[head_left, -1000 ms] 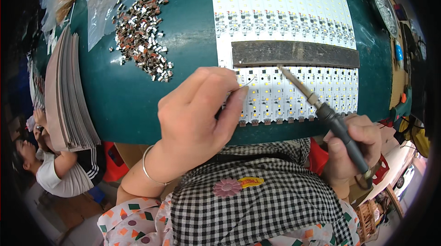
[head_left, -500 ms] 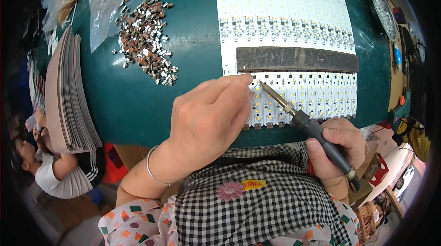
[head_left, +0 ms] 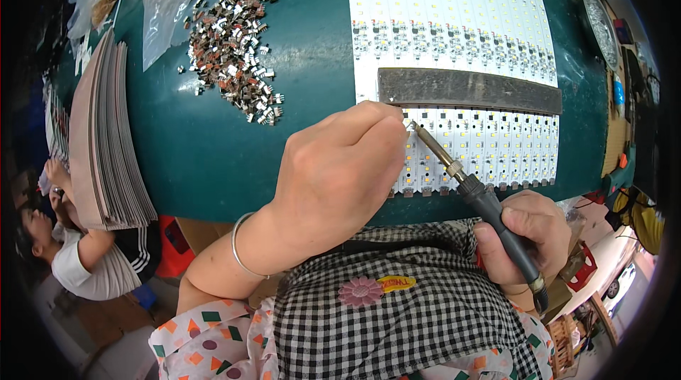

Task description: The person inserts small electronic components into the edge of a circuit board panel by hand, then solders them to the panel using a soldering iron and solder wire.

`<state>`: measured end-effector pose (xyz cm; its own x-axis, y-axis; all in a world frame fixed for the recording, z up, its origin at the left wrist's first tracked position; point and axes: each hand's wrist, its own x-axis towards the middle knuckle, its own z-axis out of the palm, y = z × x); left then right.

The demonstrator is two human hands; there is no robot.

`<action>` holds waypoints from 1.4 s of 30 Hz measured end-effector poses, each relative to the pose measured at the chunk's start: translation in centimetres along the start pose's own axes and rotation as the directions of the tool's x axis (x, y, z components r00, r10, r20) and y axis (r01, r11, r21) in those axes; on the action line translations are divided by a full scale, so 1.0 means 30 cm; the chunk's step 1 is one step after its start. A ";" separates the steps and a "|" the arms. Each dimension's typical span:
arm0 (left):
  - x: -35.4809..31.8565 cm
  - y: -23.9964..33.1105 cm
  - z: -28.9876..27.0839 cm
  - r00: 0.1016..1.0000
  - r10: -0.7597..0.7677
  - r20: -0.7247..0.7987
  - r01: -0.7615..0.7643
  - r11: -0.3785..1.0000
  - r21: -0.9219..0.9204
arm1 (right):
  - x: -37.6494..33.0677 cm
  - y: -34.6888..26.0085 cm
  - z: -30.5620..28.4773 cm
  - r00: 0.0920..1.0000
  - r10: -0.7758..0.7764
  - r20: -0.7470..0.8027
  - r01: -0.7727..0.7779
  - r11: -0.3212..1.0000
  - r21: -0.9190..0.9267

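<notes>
My right hand grips a soldering iron by its dark handle. The iron's metal tip slants up and left to the row of white LED circuit boards, close by the fingertips of my left hand. That hand is closed in a pinch, its knuckles toward me; a thin strand of solder wire shows just beyond the fingers, most of it hidden. Across the boards lies a dark flat bar. Small brown connectors line the boards' near edge.
Left of the boards, a heap of small white and brown connectors spills from a clear plastic bag. A stack of thin panels stands at the left edge, another person beyond it. A round tray sits far right.
The boards, bar and connector heap sit slightly further right in view. Both hands have shifted right too, and the iron's tip remains beside my left fingertips.
</notes>
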<state>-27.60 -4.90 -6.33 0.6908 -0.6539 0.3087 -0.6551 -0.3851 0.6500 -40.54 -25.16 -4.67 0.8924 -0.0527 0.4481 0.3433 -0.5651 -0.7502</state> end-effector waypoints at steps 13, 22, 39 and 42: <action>-0.007 0.006 0.000 1.000 -0.015 -0.015 0.015 0.999 -0.029 | -0.038 0.062 -0.102 0.933 0.038 -0.357 -0.041 0.999 -0.001; -0.002 0.014 0.000 1.000 -0.014 0.001 0.014 0.999 -0.041 | 0.146 0.381 -0.401 0.735 -0.069 -0.675 -0.513 0.595 -0.619; -0.003 0.000 0.031 0.996 0.008 -0.088 -0.014 0.997 -0.074 | -0.009 0.024 -0.024 0.959 0.262 -0.108 -0.243 0.956 0.162; -0.003 0.000 0.026 0.997 0.038 -0.073 -0.040 0.999 -0.026 | -0.005 0.017 -0.019 0.953 0.287 -0.098 -0.271 0.951 0.146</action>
<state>-27.91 -5.34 -6.91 0.6862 -0.6184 0.3830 -0.6737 -0.3417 0.6553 -40.66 -25.89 -4.85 0.9202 -0.2929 0.2596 0.1272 -0.4033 -0.9062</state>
